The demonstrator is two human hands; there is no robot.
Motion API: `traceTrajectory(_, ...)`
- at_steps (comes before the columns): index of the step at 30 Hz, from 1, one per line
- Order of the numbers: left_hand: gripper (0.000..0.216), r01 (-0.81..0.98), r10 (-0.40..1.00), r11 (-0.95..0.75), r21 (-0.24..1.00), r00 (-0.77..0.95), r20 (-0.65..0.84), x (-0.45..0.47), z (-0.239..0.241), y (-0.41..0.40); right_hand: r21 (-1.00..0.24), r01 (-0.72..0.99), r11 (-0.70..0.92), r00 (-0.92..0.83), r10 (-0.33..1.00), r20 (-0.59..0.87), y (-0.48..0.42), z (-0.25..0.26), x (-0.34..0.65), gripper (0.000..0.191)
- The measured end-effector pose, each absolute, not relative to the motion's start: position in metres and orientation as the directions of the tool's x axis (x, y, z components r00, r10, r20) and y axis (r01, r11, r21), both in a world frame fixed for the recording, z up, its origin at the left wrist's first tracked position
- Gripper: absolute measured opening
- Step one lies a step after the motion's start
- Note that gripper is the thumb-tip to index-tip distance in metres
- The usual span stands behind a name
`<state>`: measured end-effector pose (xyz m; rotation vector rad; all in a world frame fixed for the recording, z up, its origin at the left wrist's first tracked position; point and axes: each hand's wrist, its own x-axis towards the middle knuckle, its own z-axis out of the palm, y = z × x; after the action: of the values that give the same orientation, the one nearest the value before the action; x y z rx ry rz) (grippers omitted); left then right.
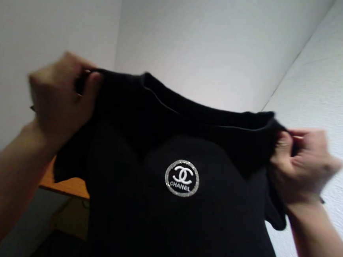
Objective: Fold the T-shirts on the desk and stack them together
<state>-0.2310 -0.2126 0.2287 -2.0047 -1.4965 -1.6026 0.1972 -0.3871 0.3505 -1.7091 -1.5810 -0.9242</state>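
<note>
Item: black shirt (180, 208), round logo (182, 178) facing camera. Held aloft against white walls (196, 35); left hand (58, 96) and right hand (300, 166) each clenched a shoulder. Spread out, unfolded; wooden shelf (66, 185) behind.

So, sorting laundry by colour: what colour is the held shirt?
Black shirt, white round logo; head view.

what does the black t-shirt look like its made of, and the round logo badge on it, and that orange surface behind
Black t-shirt: soft matte knit, likely cotton jersey; it drapes and bunches in both hands. Round logo badge: white lettering, glittery silver rim, possibly rhinestones or sequins. Orange surface: smooth wood or laminate, judging by its flat edge; mostly hidden.
</note>
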Motion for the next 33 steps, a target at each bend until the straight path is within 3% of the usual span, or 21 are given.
traceTrajectory(2, 0.051, 0.836, 0.574, -0.413, 0.362, -0.07, 0.816, -0.189, 0.245, -0.181, 0.076, 0.979, -0.188, 0.044, 0.566, 0.823, -0.333, 0.341, 0.206, 0.048)
traceTrajectory(5, 0.046, 0.842, 0.687, -0.459, 0.282, 0.136, 0.714, -0.126, 0.234, -0.125, 0.158, 0.944, -0.288, 0.147, 0.801, 0.581, -0.254, 0.307, 0.222, 0.048)
traceTrajectory(11, 0.047, 0.808, 0.839, -0.528, 0.263, 0.447, 0.312, -0.064, 0.099, -0.101, 0.207, 0.948, -0.243, 0.202, 0.958, 0.202, -0.213, 0.176, 0.243, 0.043)
traceTrajectory(14, 0.058, 0.821, 0.874, -0.482, 0.306, 0.475, 0.103, -0.062, 0.029, -0.11, 0.189, 0.961, -0.204, 0.209, 0.978, -0.006, -0.226, 0.107, 0.254, 0.053)
traceTrajectory(17, 0.068, 0.847, 0.894, -0.41, 0.339, 0.446, -0.035, -0.064, -0.011, -0.104, 0.153, 0.953, -0.261, 0.283, 0.948, -0.144, -0.227, 0.063, 0.273, 0.069)
traceTrajectory(22, 0.074, 0.864, 0.91, -0.352, 0.36, 0.406, -0.085, -0.061, -0.03, -0.076, 0.125, 0.946, -0.298, 0.317, 0.931, -0.18, -0.196, 0.044, 0.299, 0.072)
traceTrajectory(33, 0.072, 0.884, 0.933, -0.328, 0.333, 0.358, -0.032, -0.053, -0.046, -0.062, 0.091, 0.959, -0.267, 0.279, 0.942, -0.187, -0.159, 0.034, 0.314, 0.072)
